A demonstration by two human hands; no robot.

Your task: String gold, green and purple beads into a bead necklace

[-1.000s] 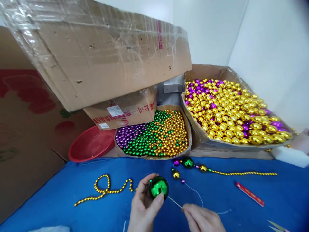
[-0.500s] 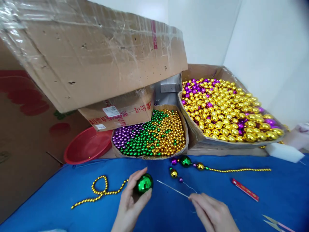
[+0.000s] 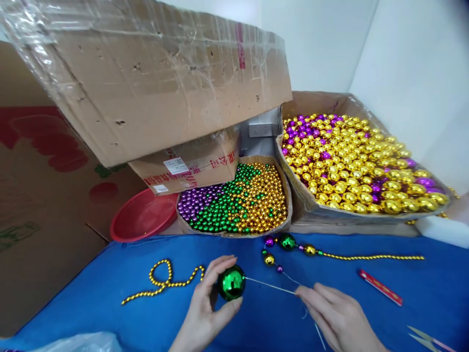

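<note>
My left hand [image 3: 205,310] is closed around a large shiny green bead [image 3: 231,283], thumb below and fingers above. My right hand [image 3: 339,313] pinches a long thin needle [image 3: 269,285], whose tip meets the hole on the bead's right side; how far in it goes is hidden. A thread trails from the right hand to a strung bead strand [image 3: 287,242] of purple, green and gold beads, ending in a chain of small gold beads [image 3: 370,257]. Another small gold bead chain [image 3: 176,283] lies looped left of my left hand.
On the blue cloth [image 3: 286,322] lie a red packet [image 3: 381,287] and scissors [image 3: 425,337]. Behind stand a box of small beads [image 3: 234,233], a larger box of gold and purple beads [image 3: 304,205], a red basin [image 3: 120,225] and stacked cartons [image 3: 176,93]. Clear plastic [image 3: 84,342] sits front left.
The needle's tip has come from a gap to the right of the green bead onto its hole. The bead has turned slightly in my left hand. The whole view has shifted a little.
</note>
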